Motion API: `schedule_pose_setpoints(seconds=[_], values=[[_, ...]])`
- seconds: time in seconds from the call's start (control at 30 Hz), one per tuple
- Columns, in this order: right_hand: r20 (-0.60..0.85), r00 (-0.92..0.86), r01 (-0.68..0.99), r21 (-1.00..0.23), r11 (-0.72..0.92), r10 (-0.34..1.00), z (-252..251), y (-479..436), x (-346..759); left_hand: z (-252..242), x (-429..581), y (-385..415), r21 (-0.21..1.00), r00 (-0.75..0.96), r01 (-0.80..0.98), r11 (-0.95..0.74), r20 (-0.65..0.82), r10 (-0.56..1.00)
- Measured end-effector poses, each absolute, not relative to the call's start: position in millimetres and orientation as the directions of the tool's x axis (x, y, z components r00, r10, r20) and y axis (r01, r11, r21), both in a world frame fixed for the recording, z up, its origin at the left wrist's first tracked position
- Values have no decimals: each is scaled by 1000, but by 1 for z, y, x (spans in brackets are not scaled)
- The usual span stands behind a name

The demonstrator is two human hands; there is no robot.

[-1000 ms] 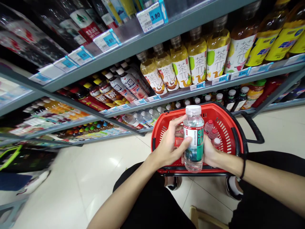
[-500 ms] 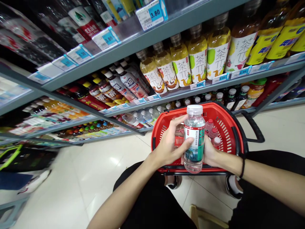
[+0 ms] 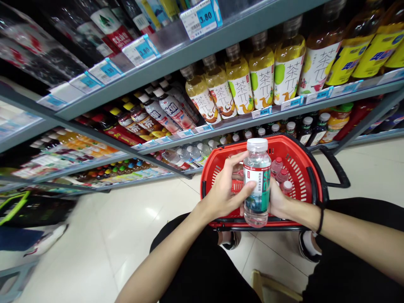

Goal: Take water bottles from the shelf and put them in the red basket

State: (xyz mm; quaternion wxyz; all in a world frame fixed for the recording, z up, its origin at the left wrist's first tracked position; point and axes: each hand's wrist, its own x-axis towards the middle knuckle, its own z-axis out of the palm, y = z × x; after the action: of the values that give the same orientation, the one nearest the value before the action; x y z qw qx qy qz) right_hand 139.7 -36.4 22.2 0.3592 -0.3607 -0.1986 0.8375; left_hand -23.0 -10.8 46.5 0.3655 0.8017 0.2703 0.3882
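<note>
A clear plastic water bottle (image 3: 257,185) with a white cap and a white, red and green label stands nearly upright between my hands, above a red shopping basket (image 3: 208,176). My left hand (image 3: 229,185) is closed on its left side, the thumb across the label. From the right, my right hand (image 3: 279,200) grips the bottle's other side; its fingers are mostly hidden behind it. Inside the basket, to the right of the held bottle, are small bottles (image 3: 283,174) with pink and white caps.
Ahead are shelves of drinks, with a row of tea bottles (image 3: 262,80) and price tags (image 3: 202,19). The basket's black handle (image 3: 336,168) sticks out to the right. A wooden stool (image 3: 274,288) is below me. At far left are another person's shoe (image 3: 50,242) and a grey stool (image 3: 17,277).
Almost nothing differs. The bottle has turned very slightly in my hands, so a little less of the green label shows.
</note>
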Motion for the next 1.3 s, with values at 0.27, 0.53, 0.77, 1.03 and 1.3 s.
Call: schedule_pose_setpoints(seconds=[0.27,0.53,0.77,1.03,1.3], values=[[-543,-475,-468,-510,-721,692,20,-37,140,46,-23,-12,795,545,147,-588,431,719],[-501,-472,-466,-557,-688,726,13,-37,141,46,-22,-11,799,546,151,-582,424,723],[-486,-494,-461,-556,-691,721,13,-36,141,46,-22,-11,808,540,163,-565,406,737],[-546,-445,-473,-530,-704,710,18,-35,140,47,-21,-11,815,546,134,-564,414,728],[-518,-469,-489,-522,-699,715,11,-36,139,46,-22,-11,834,545,123,-538,396,739]])
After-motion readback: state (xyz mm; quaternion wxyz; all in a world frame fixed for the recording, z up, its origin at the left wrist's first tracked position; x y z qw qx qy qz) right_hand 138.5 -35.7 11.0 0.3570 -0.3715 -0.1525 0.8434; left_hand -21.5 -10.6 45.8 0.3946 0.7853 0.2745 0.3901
